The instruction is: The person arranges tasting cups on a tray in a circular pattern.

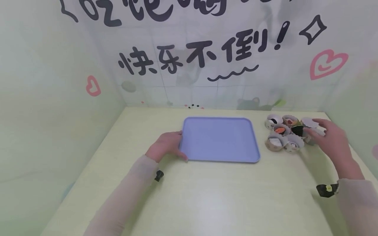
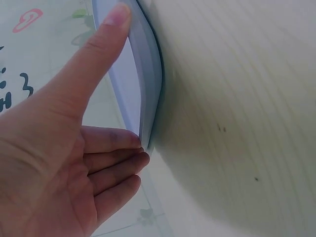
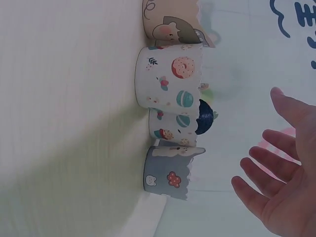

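Note:
My left hand [image 1: 168, 144] touches the left edge of a flat blue tray [image 1: 218, 139] with a low rim. In the left wrist view its thumb lies along the tray rim [image 2: 148, 74], while the other fingertips meet the rim farther along. My right hand [image 1: 332, 139], fingers spread, hovers at the right side of a cluster of small printed paper cups [image 1: 275, 144]. Its fingers stand apart from the cups in the right wrist view, where one white cup [image 3: 170, 79] bears a doughnut print. Several cups hold small food-like pieces, including an orange one [image 1: 280, 130] and a dark one [image 1: 298, 130].
Tray and cups are on a pale wood-grain table [image 1: 206, 196]. A back wall [image 1: 183, 95] with dark lettering and pink hearts closes off the far side, and pale side walls flank the table. Both wrists wear dark straps.

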### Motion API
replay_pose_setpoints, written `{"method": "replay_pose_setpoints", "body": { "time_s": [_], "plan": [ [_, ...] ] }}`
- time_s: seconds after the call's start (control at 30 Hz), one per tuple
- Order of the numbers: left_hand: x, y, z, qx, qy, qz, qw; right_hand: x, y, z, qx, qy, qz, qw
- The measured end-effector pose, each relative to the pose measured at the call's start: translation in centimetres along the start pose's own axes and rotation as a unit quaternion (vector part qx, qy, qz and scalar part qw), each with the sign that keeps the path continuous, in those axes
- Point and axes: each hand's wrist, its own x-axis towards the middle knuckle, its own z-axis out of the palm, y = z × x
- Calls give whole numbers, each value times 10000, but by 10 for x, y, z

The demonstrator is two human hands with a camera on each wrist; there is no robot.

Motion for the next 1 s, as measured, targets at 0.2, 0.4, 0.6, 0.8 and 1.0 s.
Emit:
{"method": "replay_pose_setpoints", "body": {
  "time_s": [0.2,0.4,0.6,0.8,1.0],
  "plan": [
    [-1,1,-2,20,-7,21,10000,-1,9,-4,8,25,337,9994],
    [0,-1,3,-268,60,-1,9996,-4,19,-1,51,96,657,9978],
    [-2,-8,13,-710,26,-90,9974,-4,25,3,417,-42,727,9965],
    [0,-12,14,-1053,-1,-174,9943,-3,30,3,789,-254,974,9918],
    [2,-13,15,-977,-39,4,9952,-5,36,5,962,-366,1110,9885]
  ]
}}
